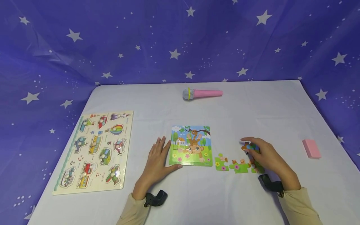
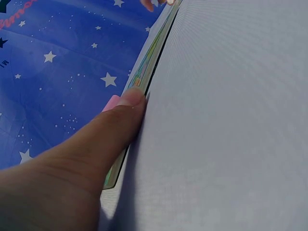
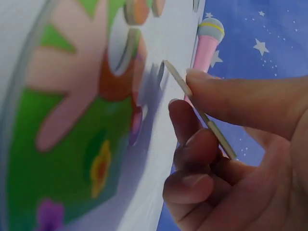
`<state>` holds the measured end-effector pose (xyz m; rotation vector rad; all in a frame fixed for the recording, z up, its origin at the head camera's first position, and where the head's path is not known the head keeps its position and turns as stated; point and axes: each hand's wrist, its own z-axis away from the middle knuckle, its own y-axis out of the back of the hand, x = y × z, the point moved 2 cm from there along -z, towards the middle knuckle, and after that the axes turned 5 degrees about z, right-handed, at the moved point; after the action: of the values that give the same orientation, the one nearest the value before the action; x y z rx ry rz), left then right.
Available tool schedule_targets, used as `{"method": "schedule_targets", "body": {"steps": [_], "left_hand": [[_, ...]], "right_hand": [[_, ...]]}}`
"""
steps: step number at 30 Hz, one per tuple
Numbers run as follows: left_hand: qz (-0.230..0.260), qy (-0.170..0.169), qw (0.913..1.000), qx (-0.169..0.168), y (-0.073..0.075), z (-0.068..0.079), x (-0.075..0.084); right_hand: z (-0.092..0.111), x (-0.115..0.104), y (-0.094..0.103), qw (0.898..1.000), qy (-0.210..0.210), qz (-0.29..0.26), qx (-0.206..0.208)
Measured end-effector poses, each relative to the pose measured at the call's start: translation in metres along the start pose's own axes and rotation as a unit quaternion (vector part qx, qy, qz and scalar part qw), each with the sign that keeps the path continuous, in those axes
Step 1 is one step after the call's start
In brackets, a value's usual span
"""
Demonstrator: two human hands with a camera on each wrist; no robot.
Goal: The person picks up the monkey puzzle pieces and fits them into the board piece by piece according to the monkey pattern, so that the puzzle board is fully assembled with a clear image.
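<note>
A square monkey jigsaw puzzle lies face up on the table. My left hand rests at its lower left corner with the fingers spread; in the left wrist view, the straight thumb touches the board's edge. To the right, my right hand pinches a puzzle piece between thumb and fingers, and the right wrist view shows it edge-on, tilted above the table. Several loose pieces lie in a row between board and right hand, among them a green corner piece and a green edge piece. The right hand partly hides the rightmost ones.
A wooden vehicle peg puzzle lies at the table's left. The pink toy microphone is near the back edge, and a pink block sits at the right. Blue star-patterned cloth hangs around the white table.
</note>
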<state>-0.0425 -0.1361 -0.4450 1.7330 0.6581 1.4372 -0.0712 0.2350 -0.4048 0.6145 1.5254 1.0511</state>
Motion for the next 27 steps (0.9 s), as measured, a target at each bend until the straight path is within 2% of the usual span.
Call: {"method": "schedule_targets", "body": {"steps": [4,27], "left_hand": [[0.0,0.001,1.0,-0.001,-0.0005,0.0002,-0.0002],[-0.001,0.003,1.0,-0.005,-0.0007,-0.0001,-0.0006]], "right_hand": [[0.0011,-0.0027,-0.0007,1.0,0.015,0.001,0.004],[0.0004,-0.0033,-0.0038,1.0,-0.017,0.004,-0.013]]}}
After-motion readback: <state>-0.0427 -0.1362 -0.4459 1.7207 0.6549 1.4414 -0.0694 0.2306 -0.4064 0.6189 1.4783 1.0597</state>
